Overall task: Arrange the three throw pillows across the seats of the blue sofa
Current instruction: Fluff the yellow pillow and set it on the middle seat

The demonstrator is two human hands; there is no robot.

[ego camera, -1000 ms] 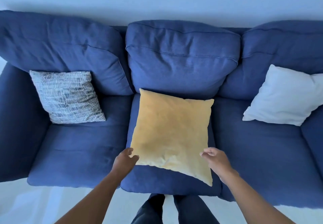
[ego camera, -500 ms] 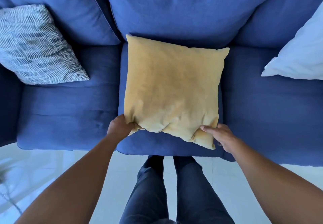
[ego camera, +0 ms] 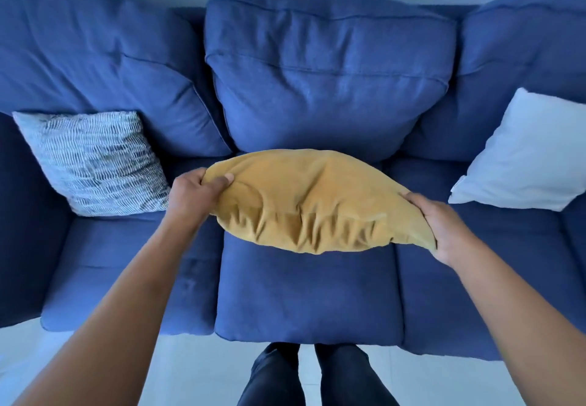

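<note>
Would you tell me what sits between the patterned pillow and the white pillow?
In the head view, the yellow pillow, held by the left hand and right hand.

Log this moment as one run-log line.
left hand + right hand: gripping yellow pillow | over middle seat | patterned, white pillows placed

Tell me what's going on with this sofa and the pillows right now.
A person stands facing the blue sofa and holds the yellow pillow above the middle seat, left hand gripping one end, right hand the other. The patterned pillow leans at the left seat's back and the white pillow at the right's. The middle seat is bare under the held pillow.
</note>
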